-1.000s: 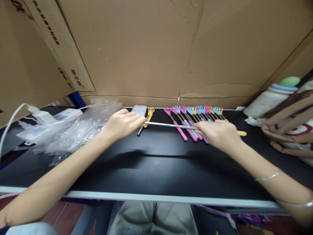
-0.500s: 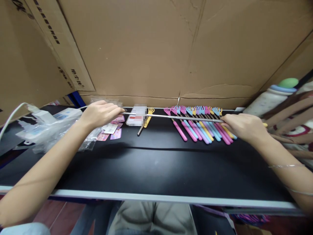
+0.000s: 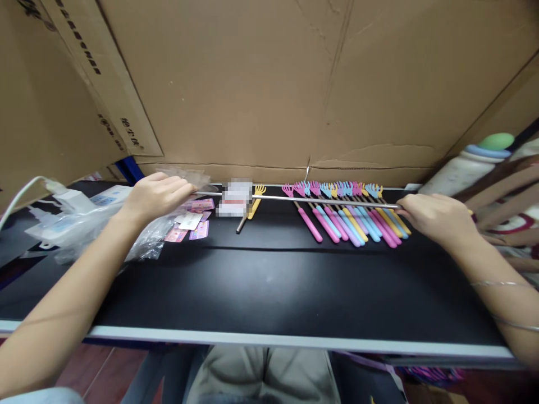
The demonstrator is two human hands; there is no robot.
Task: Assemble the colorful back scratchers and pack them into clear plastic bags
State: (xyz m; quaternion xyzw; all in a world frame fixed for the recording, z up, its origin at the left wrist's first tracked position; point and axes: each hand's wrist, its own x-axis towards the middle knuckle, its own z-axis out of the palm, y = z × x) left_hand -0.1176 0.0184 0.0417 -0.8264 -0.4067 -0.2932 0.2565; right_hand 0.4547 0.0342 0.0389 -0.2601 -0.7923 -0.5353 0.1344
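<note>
Cardboard wall [image 3: 261,84], plastic bags [image 3: 84,224], bottle [image 3: 467,165], paper tags [image 3: 189,221]

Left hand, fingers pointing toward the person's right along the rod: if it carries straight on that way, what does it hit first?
Likely the phone lying flat just beyond the left hand, then the yellow back scratcher. Depth is unclear: the extended metal rod it grips seems to pass above them, so the hand might clear both.

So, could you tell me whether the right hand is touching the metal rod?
Touching. The head view shows the right hand closed on one end of the metal rod, with the fingers wrapped over it and no gap.
</note>
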